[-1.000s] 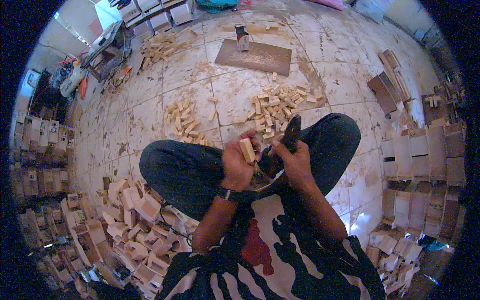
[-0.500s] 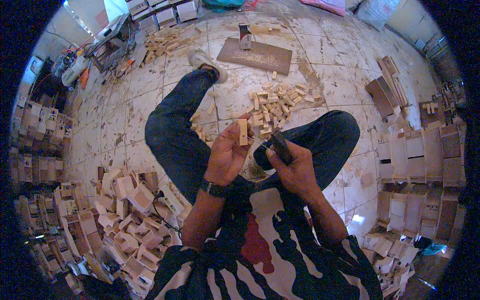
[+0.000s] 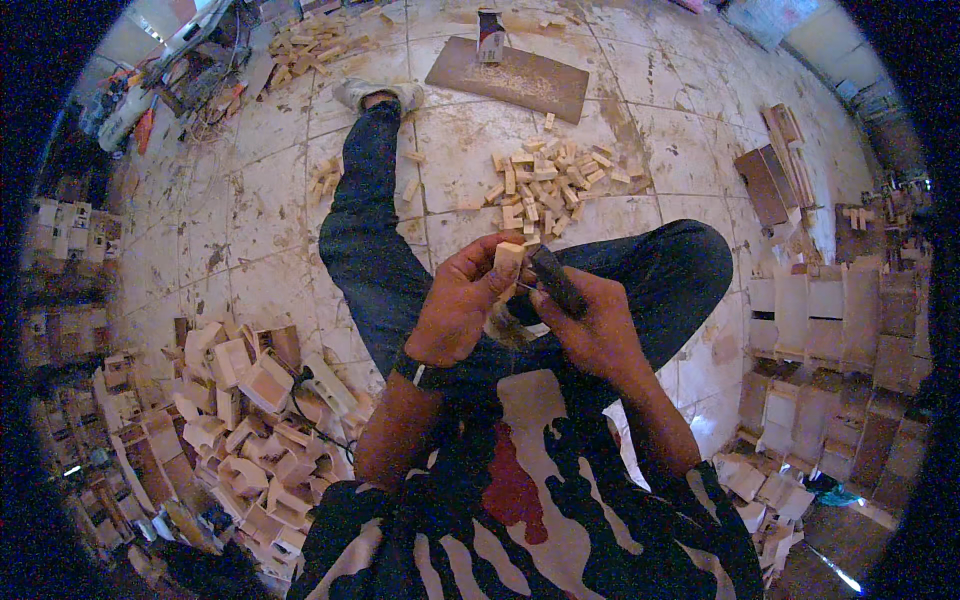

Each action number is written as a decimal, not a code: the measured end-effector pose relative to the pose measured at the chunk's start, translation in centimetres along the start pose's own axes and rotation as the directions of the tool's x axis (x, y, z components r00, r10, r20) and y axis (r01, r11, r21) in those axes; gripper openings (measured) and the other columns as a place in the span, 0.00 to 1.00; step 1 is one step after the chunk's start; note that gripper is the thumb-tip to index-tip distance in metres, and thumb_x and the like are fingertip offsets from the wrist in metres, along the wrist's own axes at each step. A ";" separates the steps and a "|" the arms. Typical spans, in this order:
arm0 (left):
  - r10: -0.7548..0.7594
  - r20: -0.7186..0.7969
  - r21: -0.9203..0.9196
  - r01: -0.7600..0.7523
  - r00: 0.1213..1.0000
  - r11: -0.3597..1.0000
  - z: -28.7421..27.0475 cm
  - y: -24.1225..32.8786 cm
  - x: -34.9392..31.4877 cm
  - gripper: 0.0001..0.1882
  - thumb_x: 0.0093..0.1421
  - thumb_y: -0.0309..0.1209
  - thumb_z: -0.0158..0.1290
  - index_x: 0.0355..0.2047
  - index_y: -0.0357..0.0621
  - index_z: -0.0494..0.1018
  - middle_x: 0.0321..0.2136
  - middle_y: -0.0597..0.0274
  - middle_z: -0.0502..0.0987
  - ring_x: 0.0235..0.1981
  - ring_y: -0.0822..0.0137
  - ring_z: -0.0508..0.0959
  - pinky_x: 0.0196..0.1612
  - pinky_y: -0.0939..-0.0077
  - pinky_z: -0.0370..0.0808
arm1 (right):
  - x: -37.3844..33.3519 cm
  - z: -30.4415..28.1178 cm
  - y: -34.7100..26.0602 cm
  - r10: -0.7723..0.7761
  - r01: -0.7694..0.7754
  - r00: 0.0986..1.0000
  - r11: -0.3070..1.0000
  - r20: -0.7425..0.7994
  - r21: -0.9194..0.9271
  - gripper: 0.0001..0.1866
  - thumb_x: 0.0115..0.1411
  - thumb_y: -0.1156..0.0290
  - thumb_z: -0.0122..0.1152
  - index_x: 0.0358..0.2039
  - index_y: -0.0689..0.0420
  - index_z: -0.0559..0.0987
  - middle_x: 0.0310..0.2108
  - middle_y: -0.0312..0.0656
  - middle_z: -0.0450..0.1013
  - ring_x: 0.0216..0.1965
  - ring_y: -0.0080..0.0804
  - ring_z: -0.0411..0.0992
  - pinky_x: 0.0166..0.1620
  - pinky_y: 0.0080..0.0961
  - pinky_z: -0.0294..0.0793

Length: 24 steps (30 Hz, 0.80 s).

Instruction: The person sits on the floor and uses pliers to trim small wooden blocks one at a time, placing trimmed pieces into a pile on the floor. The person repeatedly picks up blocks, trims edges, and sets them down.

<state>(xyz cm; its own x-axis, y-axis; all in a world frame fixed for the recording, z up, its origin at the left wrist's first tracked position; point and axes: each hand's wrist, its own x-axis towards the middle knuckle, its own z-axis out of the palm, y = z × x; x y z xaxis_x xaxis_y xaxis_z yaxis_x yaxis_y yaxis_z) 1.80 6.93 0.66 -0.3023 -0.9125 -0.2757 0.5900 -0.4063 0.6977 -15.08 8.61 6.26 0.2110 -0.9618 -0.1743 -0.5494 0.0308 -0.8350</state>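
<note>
Wooden block (image 3: 509, 257): our left hand (image 3: 455, 307) pinches it; slackness risks slipping. Beside it, our right hand (image 3: 597, 322) clenches a dark tool (image 3: 556, 280).

The held block (image 3: 508, 262) is pale yellow, close in hue to the heaped small blocks (image 3: 545, 180), while the gripped tool (image 3: 556, 280) is near-black. The shirt (image 3: 540, 500) is black, irregularly patched with beige and one dark red blotch; the trousers (image 3: 365, 240) are dark blue. Whitish floor tiles (image 3: 270, 200) carry brown smudges. The board (image 3: 455, 72) is brown, the carton (image 3: 490, 38) black, white and red.
</note>
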 end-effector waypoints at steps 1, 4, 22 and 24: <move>-0.026 0.005 0.038 0.026 1.000 0.999 0.0 0.2 0.1 0.19 0.58 0.29 0.54 0.49 0.38 0.66 0.37 0.62 0.75 0.38 0.71 0.75 0.44 0.80 0.71 | 0.5 0.0 0.2 -0.030 0.030 0.999 0.999 0.013 -0.015 0.11 0.55 0.67 0.60 0.31 0.63 0.76 0.22 0.36 0.73 0.26 0.22 0.70 0.31 0.22 0.69; -0.120 -0.030 0.144 0.123 0.992 0.982 -0.6 1.1 0.3 0.20 0.57 0.26 0.54 0.50 0.38 0.65 0.36 0.60 0.76 0.37 0.69 0.76 0.43 0.79 0.72 | 2.1 0.0 0.8 0.048 -0.054 0.998 0.988 0.049 0.144 0.11 0.55 0.66 0.61 0.32 0.62 0.77 0.21 0.34 0.73 0.23 0.20 0.68 0.28 0.21 0.68; -0.196 -0.153 0.244 0.229 0.969 0.942 -5.0 -1.8 2.3 0.18 0.61 0.33 0.50 0.49 0.35 0.68 0.35 0.60 0.76 0.31 0.72 0.76 0.37 0.80 0.76 | 7.1 -0.1 5.4 0.403 -0.488 0.863 0.821 0.305 0.297 0.17 0.52 0.67 0.62 0.39 0.64 0.75 0.23 0.36 0.72 0.21 0.23 0.69 0.26 0.22 0.70; -0.120 -0.269 0.108 0.153 0.956 0.982 -5.7 -2.4 2.5 0.16 0.61 0.33 0.50 0.46 0.35 0.69 0.34 0.59 0.76 0.32 0.70 0.77 0.38 0.79 0.77 | 6.7 0.0 6.3 0.376 -0.458 0.876 0.843 0.303 0.281 0.19 0.51 0.68 0.62 0.42 0.65 0.73 0.27 0.38 0.73 0.26 0.25 0.70 0.31 0.22 0.71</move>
<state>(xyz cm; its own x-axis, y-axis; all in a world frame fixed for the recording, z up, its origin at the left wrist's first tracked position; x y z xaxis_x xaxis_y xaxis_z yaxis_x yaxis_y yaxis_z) 3.94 5.31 -5.47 -0.1578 -0.8364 -0.5249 0.4521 -0.5337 0.7147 -17.12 2.38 -0.20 0.2232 -0.7487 -0.6242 -0.3333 0.5432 -0.7707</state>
